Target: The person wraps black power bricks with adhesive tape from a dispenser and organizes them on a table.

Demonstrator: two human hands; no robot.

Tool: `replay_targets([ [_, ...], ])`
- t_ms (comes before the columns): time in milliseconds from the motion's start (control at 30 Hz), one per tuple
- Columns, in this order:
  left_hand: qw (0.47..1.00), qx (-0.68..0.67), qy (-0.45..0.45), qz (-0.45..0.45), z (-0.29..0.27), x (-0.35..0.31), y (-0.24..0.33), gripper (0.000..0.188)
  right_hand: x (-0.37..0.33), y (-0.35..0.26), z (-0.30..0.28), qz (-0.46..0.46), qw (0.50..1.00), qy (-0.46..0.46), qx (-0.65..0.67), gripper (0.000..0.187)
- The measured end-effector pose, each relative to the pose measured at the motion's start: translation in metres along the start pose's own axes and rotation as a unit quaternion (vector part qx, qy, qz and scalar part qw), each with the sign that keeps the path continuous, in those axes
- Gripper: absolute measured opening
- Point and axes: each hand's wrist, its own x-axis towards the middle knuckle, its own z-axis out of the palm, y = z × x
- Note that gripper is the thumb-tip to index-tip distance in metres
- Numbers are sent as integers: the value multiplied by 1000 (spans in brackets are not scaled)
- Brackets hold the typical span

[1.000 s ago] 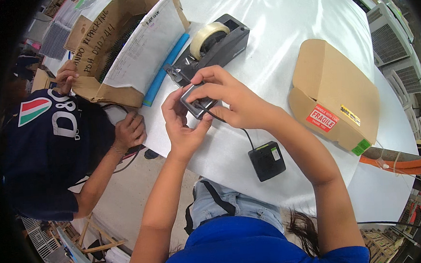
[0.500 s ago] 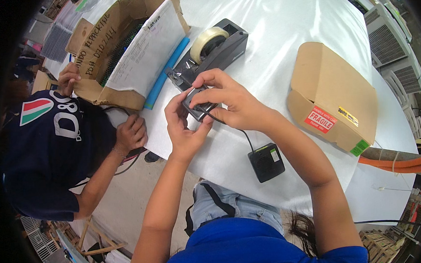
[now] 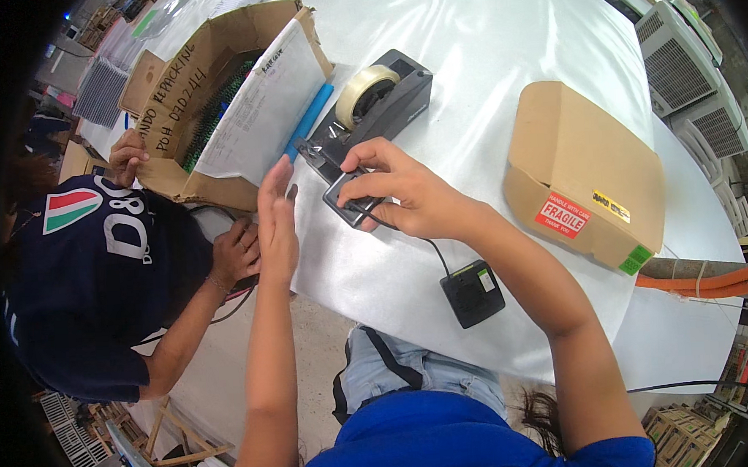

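My right hand (image 3: 410, 193) grips a small dark rectangular device (image 3: 338, 198) with shiny edges, fingers over its top. A thin black cable runs from beside that hand to a square black box (image 3: 473, 293) lying on the white table (image 3: 369, 310). My left hand (image 3: 277, 226) is apart from the device, seen edge-on with its fingers stretched out, and holds nothing. Just beyond the device stands a black tape dispenser (image 3: 414, 104) with a roll of clear tape (image 3: 358, 95). A blue tube (image 3: 310, 118) lies between the dispenser and a cardboard box, near my left fingertips.
A person in a dark shirt (image 3: 98, 290) on the left has one hand on the open cardboard box (image 3: 160, 105), which has a paper sheet (image 3: 253, 104) along its side. A brown carton (image 3: 590, 163) with red, yellow and green labels sits at the right.
My left hand has let go of the device and moved left, its fingers straightening. My right hand keeps hold of the device.
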Motion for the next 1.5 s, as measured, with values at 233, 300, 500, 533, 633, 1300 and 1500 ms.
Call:
replay_targets([
  [233,996,-24,-55,-64,-5,47,-25,82,0,-4,-4,31,998,-13,48,37],
  [300,997,-9,-52,-56,-12,51,-34,77,3,-5,-4,29,999,-16,36,34],
  [500,985,164,-39,-27,46,81,-22,50,-2,-3,-10,5,1000,-19,0,35],
  [533,980,188,-56,-27,56,88,-23,48,-2,-4,-12,11,1000,-21,-10,34],
  [633,965,247,-88,-15,64,103,-20,42,2,-5,-7,4,1000,-24,-19,33],
  [1300,990,-18,-75,115,42,-19,22,61,-2,0,-5,5,1000,1,16,38],
  [1500,992,-10,-41,115,42,-21,21,54,3,-14,-18,-16,994,-18,-103,49],
])
